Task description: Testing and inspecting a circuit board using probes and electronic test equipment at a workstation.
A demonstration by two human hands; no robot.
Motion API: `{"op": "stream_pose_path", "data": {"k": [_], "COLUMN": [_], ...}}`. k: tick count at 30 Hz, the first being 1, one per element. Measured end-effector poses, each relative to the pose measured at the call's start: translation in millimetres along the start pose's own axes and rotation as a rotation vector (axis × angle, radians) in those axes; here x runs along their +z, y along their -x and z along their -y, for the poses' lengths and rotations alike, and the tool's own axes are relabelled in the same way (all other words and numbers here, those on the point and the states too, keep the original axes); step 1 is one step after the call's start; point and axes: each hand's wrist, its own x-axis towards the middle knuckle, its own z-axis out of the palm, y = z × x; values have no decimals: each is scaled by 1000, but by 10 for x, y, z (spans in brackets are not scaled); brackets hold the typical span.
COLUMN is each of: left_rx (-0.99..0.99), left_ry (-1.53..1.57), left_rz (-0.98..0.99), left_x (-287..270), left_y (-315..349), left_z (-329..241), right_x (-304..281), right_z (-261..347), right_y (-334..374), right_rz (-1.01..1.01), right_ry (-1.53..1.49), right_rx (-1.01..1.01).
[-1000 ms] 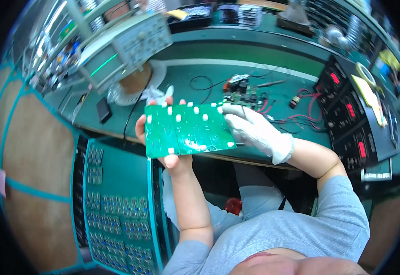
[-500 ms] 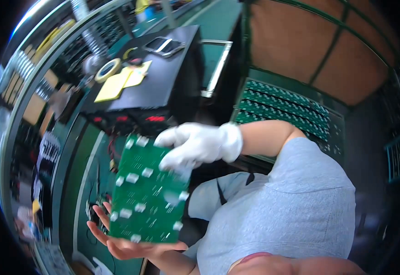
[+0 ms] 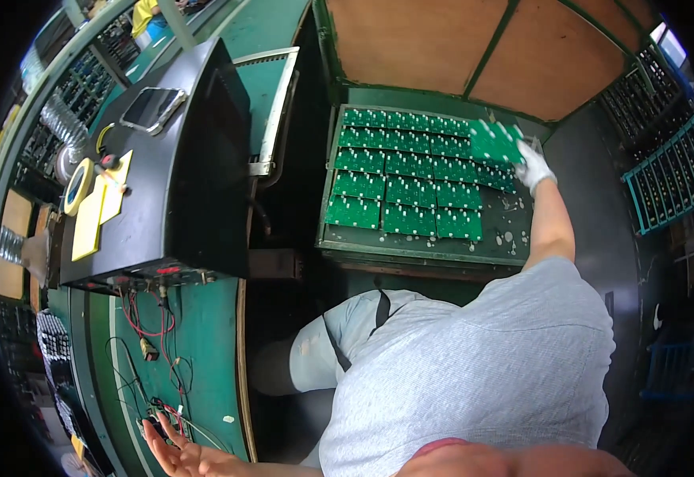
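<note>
My right hand [image 3: 533, 167], in a white glove, grips the right edge of a green circuit board [image 3: 495, 143] with small white parts on it. The board is tilted over the far right of a low dark bench [image 3: 499, 238]. Rows of similar circuit boards [image 3: 410, 191] lie side by side on that bench, to the left of the held board. Bare and palm up, my left hand [image 3: 184, 455] has its fingers spread at the lower left. Beside it, cables and a small device [image 3: 160, 421] lie on the green worktable [image 3: 212, 350].
A black box unit [image 3: 204, 143] with a phone [image 3: 153, 109], tape roll [image 3: 78, 188] and yellow notepad [image 3: 88, 222] on top stands at left. Brown panels [image 3: 410, 48] rise behind the bench. Blue racks [image 3: 668, 175] stand at far right.
My right hand has carried the circuit board from in front of me over to the bench on the right. My left hand has let go of it and is lower down. The view has turned right.
</note>
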Motion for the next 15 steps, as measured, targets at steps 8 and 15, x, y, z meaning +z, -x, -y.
{"op": "stream_pose_path", "data": {"k": [8,15], "left_rx": [-82,-549], "left_ry": [912,1334], "left_rz": [393,894], "left_x": [839,1597], "left_y": [-474,-975], "left_z": [-909,-1770], "right_x": [-1105,-910], "right_z": [-2052,-2330], "right_y": [276,-15], "right_rz": [-420,-368], "right_ry": [285,165], "right_rx": [739,618]}}
